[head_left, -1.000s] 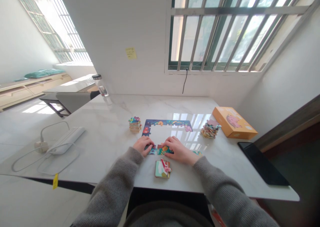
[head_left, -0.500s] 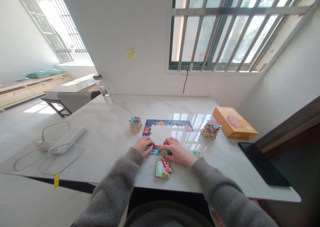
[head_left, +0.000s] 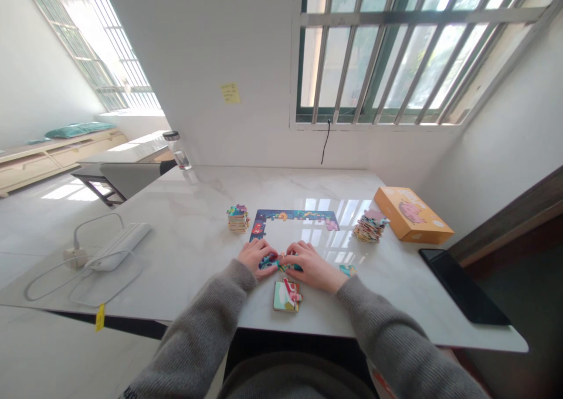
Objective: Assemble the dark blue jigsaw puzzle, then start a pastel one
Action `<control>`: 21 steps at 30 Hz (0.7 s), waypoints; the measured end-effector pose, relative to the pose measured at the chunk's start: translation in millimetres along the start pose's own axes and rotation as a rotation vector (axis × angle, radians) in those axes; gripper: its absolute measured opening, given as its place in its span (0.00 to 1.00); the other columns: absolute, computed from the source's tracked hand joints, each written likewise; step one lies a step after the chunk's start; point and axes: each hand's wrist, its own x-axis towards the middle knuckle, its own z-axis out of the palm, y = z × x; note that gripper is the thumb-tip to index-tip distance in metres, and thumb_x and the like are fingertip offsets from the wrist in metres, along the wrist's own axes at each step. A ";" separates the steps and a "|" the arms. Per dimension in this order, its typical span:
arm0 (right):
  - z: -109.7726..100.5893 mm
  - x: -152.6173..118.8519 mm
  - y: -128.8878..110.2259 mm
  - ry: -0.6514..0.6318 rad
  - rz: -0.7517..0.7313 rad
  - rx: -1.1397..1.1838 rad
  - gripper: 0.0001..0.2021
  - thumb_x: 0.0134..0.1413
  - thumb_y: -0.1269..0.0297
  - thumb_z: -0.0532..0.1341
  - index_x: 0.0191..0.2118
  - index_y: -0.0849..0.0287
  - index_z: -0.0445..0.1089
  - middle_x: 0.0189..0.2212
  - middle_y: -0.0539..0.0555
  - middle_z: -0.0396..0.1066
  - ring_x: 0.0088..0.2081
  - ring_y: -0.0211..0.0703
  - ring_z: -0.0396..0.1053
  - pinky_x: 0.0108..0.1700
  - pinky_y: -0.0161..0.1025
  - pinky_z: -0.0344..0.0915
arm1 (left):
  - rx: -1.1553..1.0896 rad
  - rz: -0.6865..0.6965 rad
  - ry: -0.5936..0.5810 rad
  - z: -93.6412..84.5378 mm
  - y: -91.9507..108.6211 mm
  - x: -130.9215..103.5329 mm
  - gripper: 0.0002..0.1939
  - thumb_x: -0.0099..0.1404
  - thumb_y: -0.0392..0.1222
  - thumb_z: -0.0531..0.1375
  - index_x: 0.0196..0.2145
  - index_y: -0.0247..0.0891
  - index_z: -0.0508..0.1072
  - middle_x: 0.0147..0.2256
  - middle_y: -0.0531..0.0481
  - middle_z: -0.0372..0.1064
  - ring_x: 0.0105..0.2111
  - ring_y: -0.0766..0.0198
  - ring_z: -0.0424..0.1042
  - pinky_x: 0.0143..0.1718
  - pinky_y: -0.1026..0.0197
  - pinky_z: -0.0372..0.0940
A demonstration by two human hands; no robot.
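Dark blue joined puzzle pieces form a partial frame on the white marble table. At its near side, my left hand is closed with its fingertips on a blue-green row of puzzle pieces. My right hand pinches the same row from the right, its fingertips close to the left ones. A small stack of pieces, with a red and pink piece on top, lies just below my hands. One teal piece rests beside my right wrist.
Piece stacks stand at left and right. An orange box and a black tablet lie at the right. A power strip with cables is at the left, a bottle at the back left.
My left hand has shifted slightly right along the near row, its fingertips now closer to the right hand's. My right hand has barely moved.
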 end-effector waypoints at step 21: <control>-27.6 -29.5 8.4 -0.027 0.109 0.096 0.23 0.56 0.72 0.64 0.57 0.50 0.67 0.45 0.55 0.64 0.49 0.48 0.61 0.55 0.47 0.64 | -0.008 -0.047 -0.042 -3.3 5.4 1.4 0.15 0.60 0.50 0.66 0.44 0.46 0.76 0.42 0.48 0.68 0.44 0.53 0.65 0.44 0.51 0.58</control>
